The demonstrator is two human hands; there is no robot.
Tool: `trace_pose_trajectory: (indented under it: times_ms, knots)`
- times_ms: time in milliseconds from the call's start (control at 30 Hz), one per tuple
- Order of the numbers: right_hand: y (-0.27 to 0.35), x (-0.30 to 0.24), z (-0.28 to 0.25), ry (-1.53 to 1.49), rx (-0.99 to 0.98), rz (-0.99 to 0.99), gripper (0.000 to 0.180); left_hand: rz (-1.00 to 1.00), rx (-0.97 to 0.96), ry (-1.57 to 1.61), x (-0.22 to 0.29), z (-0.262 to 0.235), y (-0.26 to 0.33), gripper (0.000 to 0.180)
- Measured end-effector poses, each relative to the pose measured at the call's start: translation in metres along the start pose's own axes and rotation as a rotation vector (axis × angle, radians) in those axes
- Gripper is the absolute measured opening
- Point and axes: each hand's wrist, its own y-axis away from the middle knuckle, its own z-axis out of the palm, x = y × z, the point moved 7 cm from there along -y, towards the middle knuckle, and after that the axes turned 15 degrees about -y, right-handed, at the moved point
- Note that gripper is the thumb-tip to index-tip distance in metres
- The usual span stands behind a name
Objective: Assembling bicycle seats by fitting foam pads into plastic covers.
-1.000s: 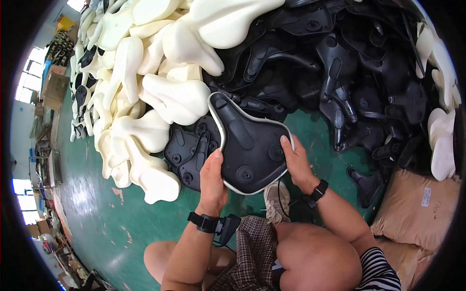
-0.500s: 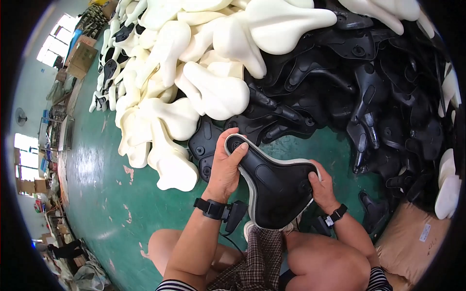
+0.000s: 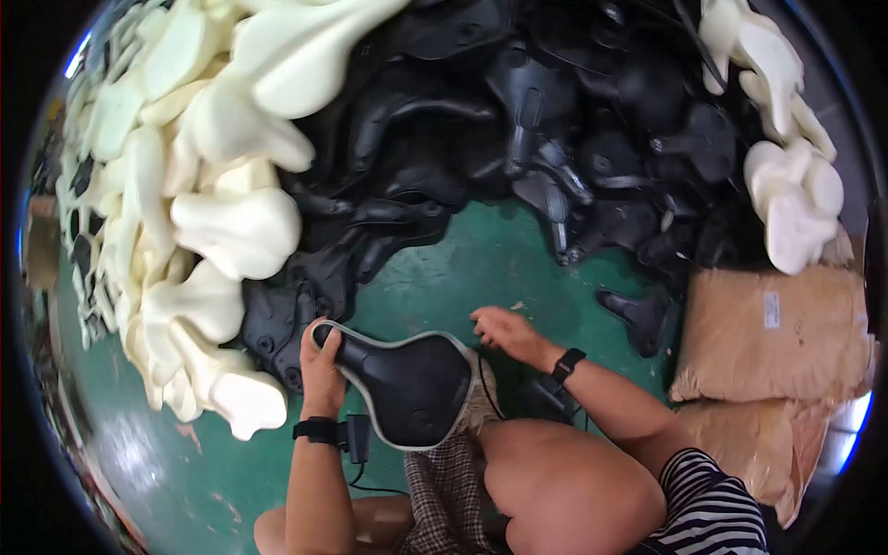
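Left hand (image 3: 322,375) gripped narrow nose of white-rimmed black saddle (image 3: 421,388), thumb on top; saddle sat near bare knee (image 3: 573,472); right hand (image 3: 511,335) held nothing, fingers loosely curled, apart from saddle; cream saddle pieces (image 3: 236,231) heaped leftward

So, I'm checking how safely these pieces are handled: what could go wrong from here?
The left hand alone holds the pale-rimmed black saddle piece by its narrow end, so the wide end could dip or twist out of that grip; the right hand is off it. The white saddle pieces lie heaped on one another, so a bump might set some sliding. The lone black piece on the floor at the right could be stepped on.
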Motion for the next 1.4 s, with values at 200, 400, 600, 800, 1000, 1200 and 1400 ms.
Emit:
trace_pose_trajectory:
  times_ms: [200, 400, 600, 800, 1000, 1200, 1400]
  knots:
    - [0.056, 0.007, -0.189, 1.189, 0.763, -0.034, 0.053, -0.282, 0.284, -0.392, -0.048, -0.062, -0.001, 0.037]
    - [0.083, 0.062, -0.282, 1.39, 0.58, 0.523, 0.06, -0.093, 0.79, -0.379, -0.067, -0.168, -0.01, 0.028]
    - [0.012, -0.073, -0.072, 1.093, 0.364, -0.309, 0.053, -0.419, 1.024, -0.578, -0.111, -0.298, 0.046, 0.044]
    - [0.001, -0.135, -0.032, 0.861, 0.389, -0.687, 0.048, -0.45, 1.27, -1.057, -0.049, -0.234, 0.037, 0.058]
    - [-0.036, -0.008, -0.072, 0.843, 0.241, -0.217, 0.04, -0.325, 0.956, -1.079, -0.038, -0.394, 0.003, 0.066]
    - [-0.014, 0.01, -0.096, 0.773, 0.399, -0.262, 0.037, 0.382, 0.536, -1.142, 0.05, -0.235, -0.033, 0.024]
    - [-0.059, -0.012, -0.052, 0.507, 0.328, -0.128, 0.053, 0.938, 0.124, -1.327, 0.141, -0.035, 0.004, 0.053]
